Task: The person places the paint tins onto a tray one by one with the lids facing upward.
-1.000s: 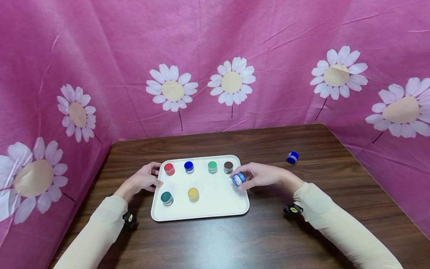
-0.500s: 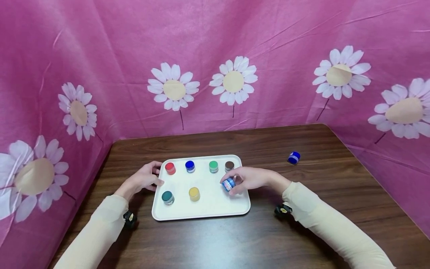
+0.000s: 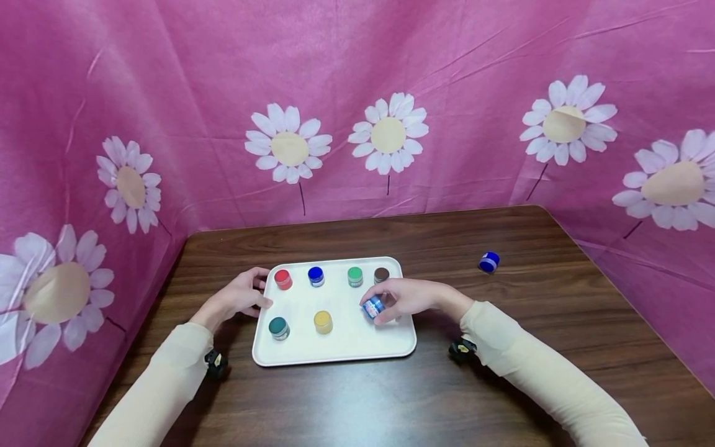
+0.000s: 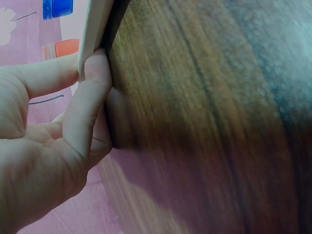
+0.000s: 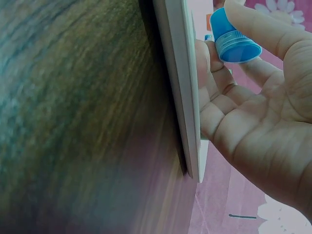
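Observation:
My left hand (image 3: 241,294) pinches the left rim of a white tray (image 3: 346,349) in the head view; in the left wrist view its fingers (image 4: 87,102) press against that rim. Over the tray's right part, my right hand (image 3: 412,296) holds a light blue paint jar (image 3: 372,307) on a tilt between thumb and fingers. The right wrist view shows this jar (image 5: 238,45) too; contact between jar and tray cannot be made out. Along the tray's back stand red (image 3: 283,280), dark blue (image 3: 316,277), green (image 3: 355,277) and partly covered brown (image 3: 382,275) paint jars.
Nearer the tray's front are a dark green paint jar (image 3: 278,328) and a yellow one (image 3: 323,322). Another dark blue jar (image 3: 489,262) lies on its side on the wooden table (image 3: 503,347), back right. A pink flowered cloth (image 3: 346,49) hangs behind the table.
My right hand has carried the light blue jar leftward and slightly toward the front, from the tray's right edge to farther over the tray. The left hand keeps its hold on the rim.

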Tool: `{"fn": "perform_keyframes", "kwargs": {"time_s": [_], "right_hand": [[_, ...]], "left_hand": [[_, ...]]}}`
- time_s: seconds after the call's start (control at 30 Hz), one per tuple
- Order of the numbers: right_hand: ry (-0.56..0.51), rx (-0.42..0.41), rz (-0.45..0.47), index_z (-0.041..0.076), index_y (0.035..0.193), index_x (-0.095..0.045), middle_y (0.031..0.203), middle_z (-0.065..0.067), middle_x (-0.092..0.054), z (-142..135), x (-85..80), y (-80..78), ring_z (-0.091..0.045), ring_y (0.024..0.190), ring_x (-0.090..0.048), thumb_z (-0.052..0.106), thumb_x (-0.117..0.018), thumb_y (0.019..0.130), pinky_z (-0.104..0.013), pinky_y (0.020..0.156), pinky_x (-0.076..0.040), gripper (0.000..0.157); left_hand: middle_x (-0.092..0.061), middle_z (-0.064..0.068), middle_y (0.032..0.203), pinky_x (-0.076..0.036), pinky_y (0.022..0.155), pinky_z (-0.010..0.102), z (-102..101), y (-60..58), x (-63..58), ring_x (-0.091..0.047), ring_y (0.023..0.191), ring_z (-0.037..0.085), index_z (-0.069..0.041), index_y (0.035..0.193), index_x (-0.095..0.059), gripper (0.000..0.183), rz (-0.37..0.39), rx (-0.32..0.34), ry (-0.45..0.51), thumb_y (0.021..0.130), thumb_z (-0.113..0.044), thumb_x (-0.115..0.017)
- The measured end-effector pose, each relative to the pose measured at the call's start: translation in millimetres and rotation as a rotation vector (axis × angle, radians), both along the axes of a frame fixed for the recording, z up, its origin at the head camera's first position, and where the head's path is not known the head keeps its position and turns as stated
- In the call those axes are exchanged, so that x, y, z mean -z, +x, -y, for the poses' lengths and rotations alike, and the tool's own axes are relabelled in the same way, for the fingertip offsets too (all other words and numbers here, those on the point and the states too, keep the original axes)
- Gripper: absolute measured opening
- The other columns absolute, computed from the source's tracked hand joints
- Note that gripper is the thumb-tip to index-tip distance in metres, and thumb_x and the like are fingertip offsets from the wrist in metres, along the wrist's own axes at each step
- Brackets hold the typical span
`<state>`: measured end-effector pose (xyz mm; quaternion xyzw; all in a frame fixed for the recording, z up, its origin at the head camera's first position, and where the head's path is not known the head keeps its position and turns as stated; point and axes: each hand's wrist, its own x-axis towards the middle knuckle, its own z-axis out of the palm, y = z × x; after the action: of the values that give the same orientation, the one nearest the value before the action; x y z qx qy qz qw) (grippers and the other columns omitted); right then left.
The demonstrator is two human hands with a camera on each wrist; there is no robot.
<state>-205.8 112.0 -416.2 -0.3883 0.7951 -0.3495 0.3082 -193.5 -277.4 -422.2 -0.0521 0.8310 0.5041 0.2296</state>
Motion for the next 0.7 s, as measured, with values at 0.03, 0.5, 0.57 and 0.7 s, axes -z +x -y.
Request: {"fn": "perform_keyframes", "kwargs": {"time_s": [0.03,0.5,0.57,0.7], "right_hand": [[-0.002,-0.003,-0.001,0.010,0.133,-0.065,0.100,0.002,-0.060,1,-0.2,0.1,-0.014,0.091,-0.054,0.021,-0.079,0.090,-0.027,0.077,-0.049,0.046],[-0.026,-0.045,0.001,0.008,0.132,-0.065,0.104,0.005,-0.061,15,2.7,3.5,-0.016,0.093,-0.051,0.019,-0.078,0.091,-0.026,0.078,-0.042,0.044],[-0.027,-0.045,-0.001,0.008,0.131,-0.065,0.103,0.006,-0.061,17,3.8,2.5,-0.017,0.092,-0.050,0.019,-0.078,0.091,-0.026,0.078,-0.041,0.044],[-0.026,-0.048,-0.007,0.007,0.130,-0.065,0.102,0.005,-0.061,21,3.7,1.5,-0.016,0.090,-0.050,0.019,-0.078,0.090,-0.024,0.076,-0.042,0.043]], "left_hand": [[-0.041,0.023,0.122,-0.061,0.074,0.045,0,0.0,0.2,-0.061,0.095,0.029,0.002,0.149,-0.033,0.075,0.000,0.000,0.000,0.085,0.009,-0.070],[-0.040,0.022,0.122,-0.061,0.074,0.045,-1,1.0,0.2,-0.060,0.097,0.031,0.001,0.149,-0.032,0.074,0.002,0.002,0.004,0.085,0.010,-0.069],[-0.041,0.022,0.121,-0.061,0.074,0.045,-1,1.0,-0.7,-0.060,0.097,0.031,0.002,0.149,-0.032,0.074,0.000,0.006,0.003,0.085,0.009,-0.069],[-0.041,0.022,0.120,-0.061,0.074,0.045,-1,0.8,-1.4,-0.059,0.096,0.030,0.002,0.149,-0.033,0.074,0.001,0.004,0.004,0.085,0.010,-0.069]]}}
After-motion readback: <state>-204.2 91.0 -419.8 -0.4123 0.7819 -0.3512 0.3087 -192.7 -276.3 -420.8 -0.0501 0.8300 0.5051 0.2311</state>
